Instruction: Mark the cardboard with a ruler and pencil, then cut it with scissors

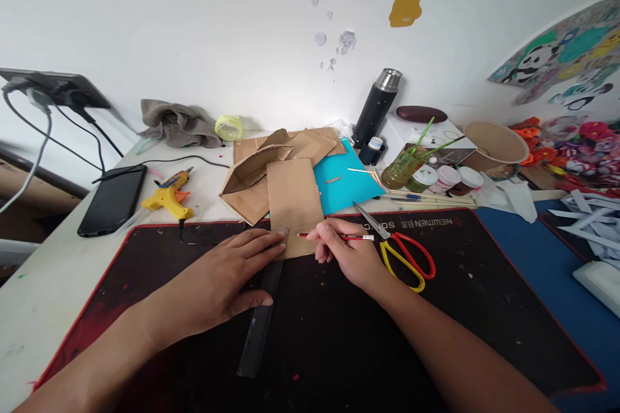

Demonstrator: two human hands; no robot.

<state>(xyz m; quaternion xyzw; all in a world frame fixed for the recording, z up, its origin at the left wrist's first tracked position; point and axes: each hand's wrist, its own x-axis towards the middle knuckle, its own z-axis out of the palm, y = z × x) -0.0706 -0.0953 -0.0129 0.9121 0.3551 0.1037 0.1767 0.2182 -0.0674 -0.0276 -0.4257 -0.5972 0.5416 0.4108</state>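
Observation:
My left hand (227,281) lies flat with fingers stretched out, pressing a dark ruler (261,319) down on the black desk mat (339,348). The ruler's far end rests on a rectangular piece of brown cardboard (293,200). My right hand (346,251) is closed around a red pencil (358,237), which lies almost level with its tip at the cardboard's near edge, beside the ruler. Red-and-yellow-handled scissors (400,248) lie on the mat just right of my right hand.
More cardboard pieces (252,171) and a turquoise sheet (343,184) lie behind. A yellow glue gun (169,197) and a black phone (112,200) sit at left. A black flask (375,106), paint jars (445,177), a jar of sticks (400,171) and a paper bowl (494,142) crowd the right.

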